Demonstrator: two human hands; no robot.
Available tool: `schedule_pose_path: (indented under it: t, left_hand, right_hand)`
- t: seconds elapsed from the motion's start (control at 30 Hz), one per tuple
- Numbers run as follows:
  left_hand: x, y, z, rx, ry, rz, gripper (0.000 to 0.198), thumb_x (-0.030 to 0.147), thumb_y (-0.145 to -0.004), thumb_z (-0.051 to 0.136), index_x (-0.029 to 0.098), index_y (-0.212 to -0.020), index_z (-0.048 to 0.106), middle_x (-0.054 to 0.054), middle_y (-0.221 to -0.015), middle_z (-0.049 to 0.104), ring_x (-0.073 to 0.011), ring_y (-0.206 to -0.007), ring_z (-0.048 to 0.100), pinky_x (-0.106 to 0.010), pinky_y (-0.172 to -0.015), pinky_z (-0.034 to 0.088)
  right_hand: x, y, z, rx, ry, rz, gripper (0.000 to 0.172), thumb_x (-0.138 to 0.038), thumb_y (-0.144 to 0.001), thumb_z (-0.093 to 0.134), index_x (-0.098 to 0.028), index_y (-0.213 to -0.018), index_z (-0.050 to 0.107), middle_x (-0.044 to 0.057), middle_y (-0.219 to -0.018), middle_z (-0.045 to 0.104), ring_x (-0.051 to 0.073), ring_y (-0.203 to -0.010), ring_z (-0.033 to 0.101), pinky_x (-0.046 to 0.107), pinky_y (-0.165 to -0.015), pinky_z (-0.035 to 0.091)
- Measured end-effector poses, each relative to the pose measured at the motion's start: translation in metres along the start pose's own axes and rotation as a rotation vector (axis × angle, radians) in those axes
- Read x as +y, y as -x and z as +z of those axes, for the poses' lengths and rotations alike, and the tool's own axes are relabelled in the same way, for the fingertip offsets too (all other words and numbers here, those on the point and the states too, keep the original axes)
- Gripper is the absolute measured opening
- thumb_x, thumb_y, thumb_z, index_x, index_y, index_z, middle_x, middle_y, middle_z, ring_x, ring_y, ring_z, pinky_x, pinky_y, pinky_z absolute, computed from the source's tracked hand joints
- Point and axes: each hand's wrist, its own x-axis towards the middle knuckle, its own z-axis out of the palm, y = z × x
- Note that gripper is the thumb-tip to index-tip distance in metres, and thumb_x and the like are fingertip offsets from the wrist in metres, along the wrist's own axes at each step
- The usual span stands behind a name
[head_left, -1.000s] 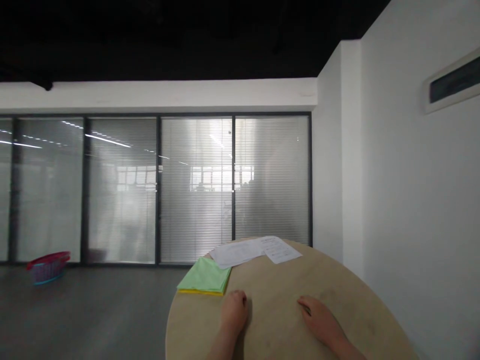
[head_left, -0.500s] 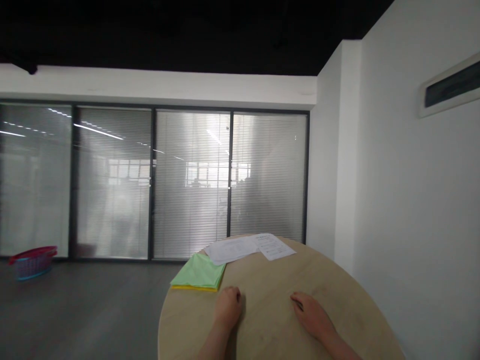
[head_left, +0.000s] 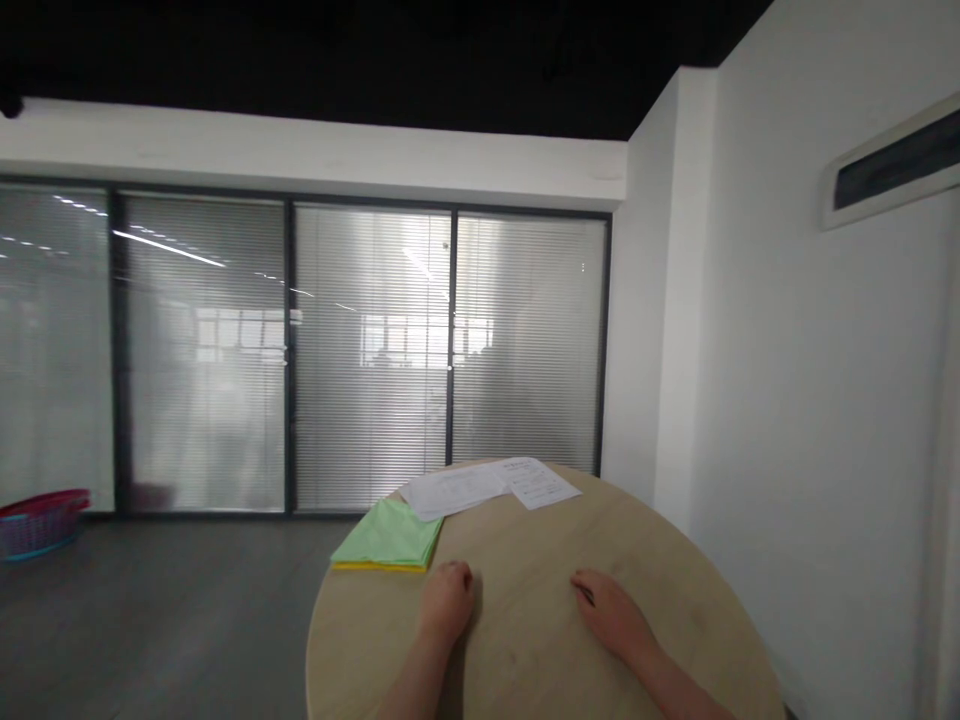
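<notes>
- Resting both hands on the table (head_left: 525,640), well apart from each other, with bare beige surface between.
- Curling the left hand (head_left: 448,605) into a loose fist, just beside the near right corner of the green cloth (head_left: 391,532).
- Curling the right hand (head_left: 611,612) loosely too, with a dark gap showing at the inner side; near nothing but bare table.
- Can't tell whether anything sits inside either of the 2 curls.
- See the green cloth lying folded and flat at the table's left edge, over a yellow layer (head_left: 379,568) that peeks out along the near side.
- Beyond that, see white papers (head_left: 450,492) spread near the far edge, at least 2 sheets, close against the cloth; on the right-hand sheet (head_left: 541,484), see print too small to read.
- Farther left, on the grey floor (head_left: 187,620), find a basket (head_left: 41,528), pink at the rim and blue at the base, cut off by the view's edge.
- Behind, see glass panels (head_left: 202,430) with blinds (head_left: 367,430) and dark frames; to the right, a white wall (head_left: 810,400) bearing a vent (head_left: 900,165).
</notes>
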Motion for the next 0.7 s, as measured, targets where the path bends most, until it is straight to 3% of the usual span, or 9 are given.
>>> schedule_pose_path:
  t: [0.23,0.4,0.5,0.6,0.7]
  left_hand:
    - [0.003,0.002,-0.007,-0.014,-0.009,-0.008,0.029,0.014,-0.097,0.046,0.016,-0.098,0.076,-0.011,-0.106,0.075,-0.0211,-0.101,0.068,-0.027,-0.083,0.045]
    - [0.004,0.002,-0.007,-0.028,-0.017,0.009,0.027,0.014,-0.099,0.047,0.015,-0.097,0.075,-0.011,-0.105,0.075,-0.0204,-0.103,0.067,-0.028,-0.087,0.046]
    - [0.003,0.001,-0.004,-0.032,-0.023,0.018,0.022,0.022,-0.102,0.052,0.014,-0.099,0.072,-0.009,-0.105,0.074,-0.0209,-0.102,0.067,-0.036,-0.092,0.05]
    - [0.003,0.0,-0.002,-0.04,-0.03,0.027,0.023,0.034,-0.101,0.06,0.014,-0.101,0.07,-0.007,-0.105,0.072,-0.0215,-0.102,0.067,-0.043,-0.095,0.053]
    - [0.002,-0.001,0.0,-0.054,-0.044,0.032,0.024,0.037,-0.1,0.062,0.014,-0.104,0.069,-0.007,-0.109,0.071,-0.0222,-0.104,0.067,-0.045,-0.096,0.054]
  right_hand:
    - [-0.004,0.008,-0.003,-0.017,-0.019,0.021,0.039,-0.021,-0.094,0.048,-0.019,-0.122,0.075,0.013,-0.135,0.068,0.025,-0.129,0.061,0.038,-0.116,0.039]
    - [-0.011,0.044,-0.008,-0.102,-0.071,0.036,0.042,-0.031,-0.092,0.052,-0.021,-0.126,0.075,0.011,-0.146,0.061,0.027,-0.14,0.052,0.042,-0.122,0.033]
    - [-0.027,0.079,-0.032,-0.237,-0.197,0.064,0.045,-0.037,-0.087,0.059,-0.025,-0.127,0.075,0.009,-0.152,0.055,0.029,-0.145,0.046,0.045,-0.123,0.031]
    - [-0.04,0.118,-0.073,-0.34,-0.367,0.07,0.04,-0.052,-0.09,0.055,-0.033,-0.117,0.077,0.006,-0.137,0.067,0.029,-0.13,0.06,0.04,-0.113,0.044]
    - [-0.029,0.159,-0.111,-0.079,-0.247,0.109,0.045,-0.065,-0.095,0.045,-0.038,-0.111,0.078,0.005,-0.143,0.062,0.031,-0.139,0.051,0.042,-0.116,0.04]
